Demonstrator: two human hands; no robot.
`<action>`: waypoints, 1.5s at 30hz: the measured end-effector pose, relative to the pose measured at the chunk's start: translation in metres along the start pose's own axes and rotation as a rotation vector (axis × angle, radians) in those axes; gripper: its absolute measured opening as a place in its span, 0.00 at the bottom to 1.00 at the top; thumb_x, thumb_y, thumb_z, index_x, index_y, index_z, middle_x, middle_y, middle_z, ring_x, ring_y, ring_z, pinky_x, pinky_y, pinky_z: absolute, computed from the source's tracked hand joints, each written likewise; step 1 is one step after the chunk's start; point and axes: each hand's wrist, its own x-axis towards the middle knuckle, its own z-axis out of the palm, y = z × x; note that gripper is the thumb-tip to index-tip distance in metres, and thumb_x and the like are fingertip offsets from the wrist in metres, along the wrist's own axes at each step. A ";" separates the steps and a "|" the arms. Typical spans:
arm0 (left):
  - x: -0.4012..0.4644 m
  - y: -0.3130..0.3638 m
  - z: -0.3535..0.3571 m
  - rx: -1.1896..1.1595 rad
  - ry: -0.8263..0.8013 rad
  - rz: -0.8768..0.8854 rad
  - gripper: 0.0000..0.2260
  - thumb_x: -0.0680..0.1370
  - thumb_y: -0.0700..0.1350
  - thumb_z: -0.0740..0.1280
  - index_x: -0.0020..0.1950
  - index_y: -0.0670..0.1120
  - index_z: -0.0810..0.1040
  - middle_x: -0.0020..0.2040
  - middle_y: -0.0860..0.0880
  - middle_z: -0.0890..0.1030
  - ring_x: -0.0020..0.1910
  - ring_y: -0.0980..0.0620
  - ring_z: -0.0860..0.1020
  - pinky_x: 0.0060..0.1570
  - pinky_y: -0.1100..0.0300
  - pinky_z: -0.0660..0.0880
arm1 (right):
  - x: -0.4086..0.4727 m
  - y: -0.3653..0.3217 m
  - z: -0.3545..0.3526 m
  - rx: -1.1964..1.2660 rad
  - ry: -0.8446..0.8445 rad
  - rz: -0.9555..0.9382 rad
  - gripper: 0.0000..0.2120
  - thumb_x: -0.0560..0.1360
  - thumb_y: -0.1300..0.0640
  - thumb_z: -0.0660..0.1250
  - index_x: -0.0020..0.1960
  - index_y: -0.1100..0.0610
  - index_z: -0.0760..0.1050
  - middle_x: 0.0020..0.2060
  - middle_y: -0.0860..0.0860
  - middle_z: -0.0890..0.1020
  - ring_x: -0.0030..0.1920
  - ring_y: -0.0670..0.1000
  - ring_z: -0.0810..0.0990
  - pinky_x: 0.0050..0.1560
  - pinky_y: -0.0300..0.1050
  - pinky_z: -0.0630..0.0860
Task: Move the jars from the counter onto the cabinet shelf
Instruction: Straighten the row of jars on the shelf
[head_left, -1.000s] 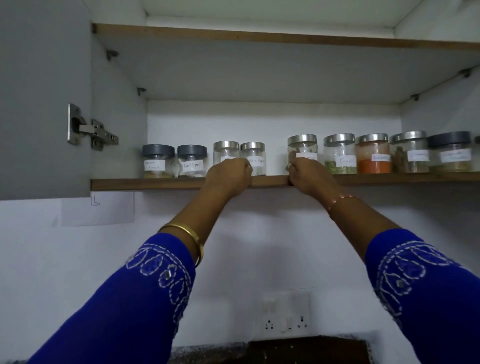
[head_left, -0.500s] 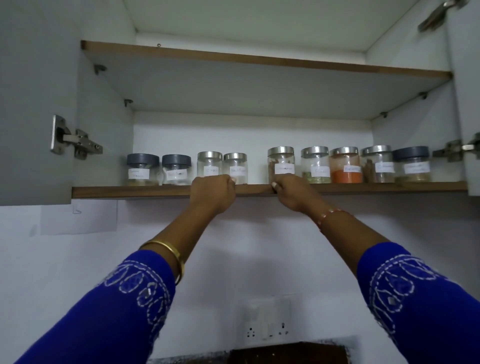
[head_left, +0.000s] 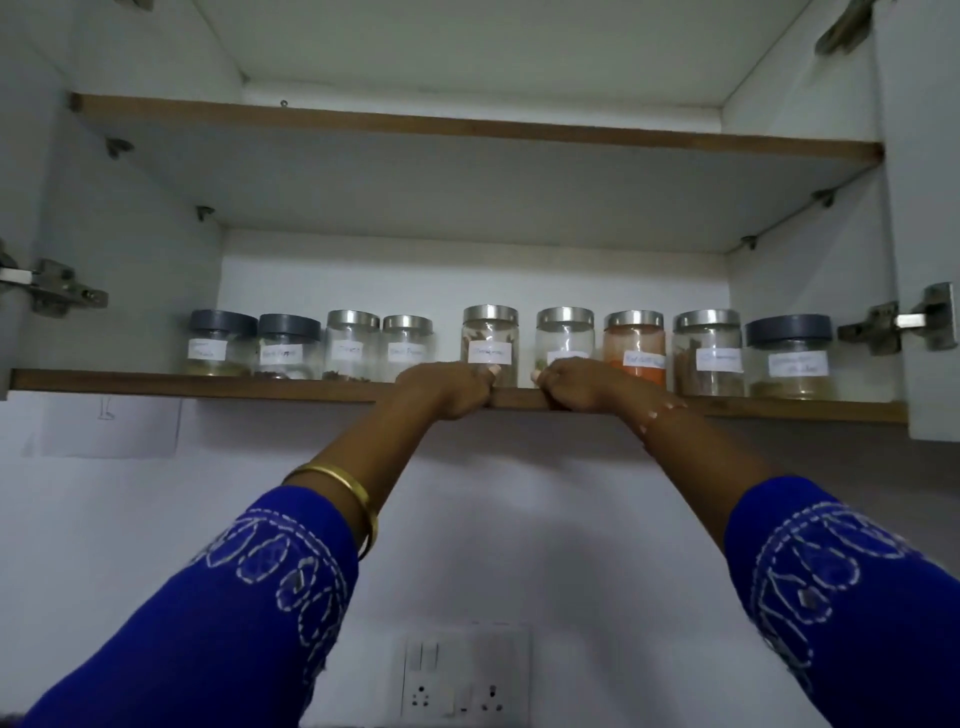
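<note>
Several labelled glass jars stand in a row on the lower cabinet shelf (head_left: 291, 388). Some have grey lids, others steel lids. My left hand (head_left: 448, 387) reaches over the shelf's front edge, and its curled fingers pinch the base of the middle steel-lidded jar (head_left: 490, 338). Just to its right, my right hand (head_left: 582, 385) curls round the bottom of the neighbouring steel-lidded jar (head_left: 564, 335), hiding its base and label. An orange-powder jar (head_left: 635, 345) stands right beside that hand. The counter is out of view.
Both cabinet doors hang open, with hinges at left (head_left: 52, 291) and right (head_left: 904, 322). An upper shelf (head_left: 467, 127) spans above the jars. A paper sheet (head_left: 109, 428) is stuck on the wall below the cabinet. A socket plate (head_left: 465, 675) sits low on the wall.
Both hands have shifted rightward along the row by about one jar. The view has tilted up, showing more of the cabinet top and the right door.
</note>
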 end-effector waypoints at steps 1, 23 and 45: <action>0.001 0.006 -0.002 -0.026 -0.038 -0.017 0.25 0.83 0.53 0.43 0.73 0.40 0.62 0.74 0.40 0.63 0.73 0.42 0.63 0.71 0.51 0.58 | 0.004 0.002 -0.002 -0.003 -0.021 -0.005 0.24 0.82 0.49 0.47 0.66 0.65 0.70 0.68 0.61 0.70 0.68 0.59 0.69 0.67 0.48 0.64; 0.076 0.022 0.004 -0.151 -0.278 0.004 0.16 0.82 0.46 0.53 0.66 0.41 0.70 0.65 0.44 0.72 0.60 0.48 0.72 0.64 0.56 0.67 | 0.066 0.036 -0.007 -0.120 -0.156 0.018 0.24 0.83 0.53 0.48 0.77 0.59 0.49 0.77 0.55 0.53 0.76 0.54 0.54 0.73 0.46 0.54; 0.122 0.014 0.008 0.036 -0.374 -0.081 0.19 0.83 0.45 0.51 0.72 0.39 0.62 0.65 0.46 0.67 0.64 0.49 0.68 0.54 0.61 0.71 | 0.293 0.098 0.049 -0.148 -0.425 0.229 0.50 0.43 0.42 0.73 0.66 0.36 0.66 0.70 0.50 0.67 0.67 0.61 0.68 0.48 0.72 0.75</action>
